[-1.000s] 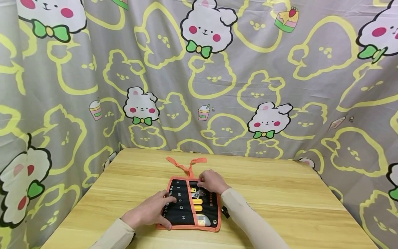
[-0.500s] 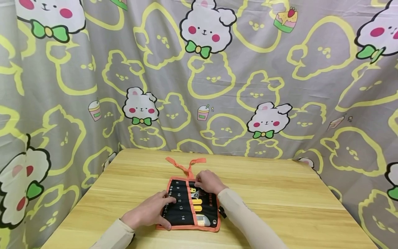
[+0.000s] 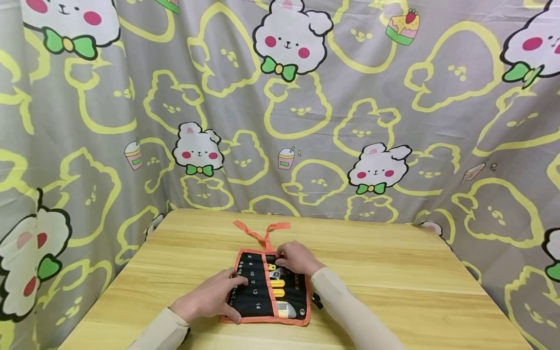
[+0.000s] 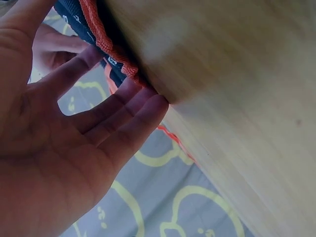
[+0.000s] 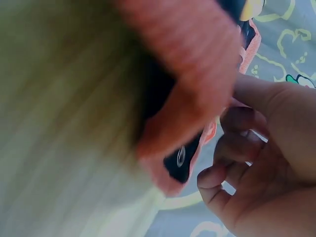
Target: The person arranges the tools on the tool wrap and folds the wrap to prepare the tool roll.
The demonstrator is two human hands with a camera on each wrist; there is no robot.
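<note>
A black tool roll (image 3: 251,306) with orange edging lies unrolled on the wooden table. White size numbers mark its left flap, and a row of pockets on the right holds several tools, including yellow handles (image 3: 277,292), a silver adjustable wrench head (image 3: 274,275) and a grey utility knife (image 3: 285,309). My left hand (image 3: 210,294) rests on the roll's left part with fingers extended; in the left wrist view they touch its orange edge (image 4: 105,39). My right hand (image 3: 299,258) is at the top right pocket, fingers bent, by a dark ribbed piece (image 3: 270,258). Whether it pinches anything is hidden.
Two orange tie straps (image 3: 265,237) stretch from the roll toward the back of the table (image 3: 372,248). A black buckle-like piece (image 3: 317,300) shows beside the roll, near the right forearm. A grey curtain (image 3: 315,126) with rabbit prints hangs behind and at both sides.
My right hand shifted slightly left along the top pocket, then a little back to the right. The left hand stays in place on the roll.
</note>
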